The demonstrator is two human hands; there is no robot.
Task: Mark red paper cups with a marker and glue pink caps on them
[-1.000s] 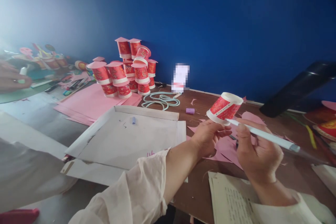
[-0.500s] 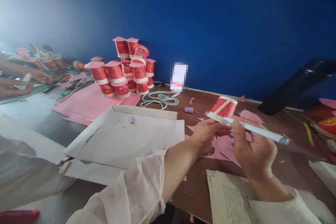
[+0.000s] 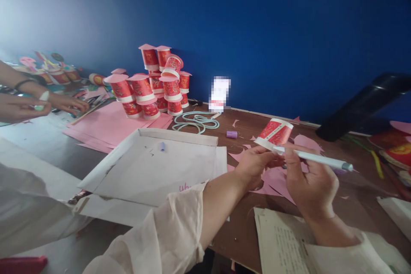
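My left hand (image 3: 255,165) pinches the rim of an upturned red paper cup (image 3: 274,133) and holds it above the brown table (image 3: 244,222). My right hand (image 3: 310,184) is closed round a white pen (image 3: 316,159). The pen lies nearly level, its tip touching the cup's rim and its cap end pointing right. Pink paper scraps (image 3: 276,180) lie on the table under both hands.
A pile of upturned red cups with pink lids (image 3: 154,83) stands on pink paper sheets (image 3: 105,128) by the blue wall. A flattened white carton (image 3: 154,167), a coiled cord (image 3: 197,120), a purple cap (image 3: 231,134) and printed papers (image 3: 282,244) lie around. Another person's hands (image 3: 41,102) work at left.
The cup has dropped and tilted flatter in my left hand, and the pen has levelled out. The other person's hands reached further in from the left.
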